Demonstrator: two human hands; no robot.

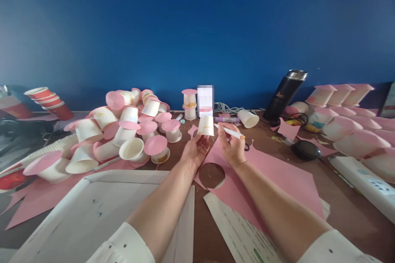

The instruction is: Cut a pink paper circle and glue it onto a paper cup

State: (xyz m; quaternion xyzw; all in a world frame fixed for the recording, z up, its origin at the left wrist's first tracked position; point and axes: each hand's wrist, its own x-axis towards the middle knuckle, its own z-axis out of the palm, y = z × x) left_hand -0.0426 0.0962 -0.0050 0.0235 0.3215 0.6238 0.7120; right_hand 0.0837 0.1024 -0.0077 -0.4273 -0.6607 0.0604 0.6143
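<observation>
An upside-down white paper cup (205, 125) with a thin yellowish line drawn on its side is held by its rim in my left hand (197, 150). My right hand (232, 144) is closed around a white marker (230, 132) with an orange end, its tip close to the cup's right side. Behind the cup a blurred pale rectangle (205, 98) stands upright. Beneath my right hand and forearm lies pink paper (277, 172) with a round hole cut in it.
Many white cups with pink discs (156, 145) crowd the left, beside a white box lid (123, 201). Stacked cups (189, 104) stand behind. At the right are a black flask (282, 96), a black round object (306, 150), a power strip (367, 181) and rows of pink-topped cups (359, 139).
</observation>
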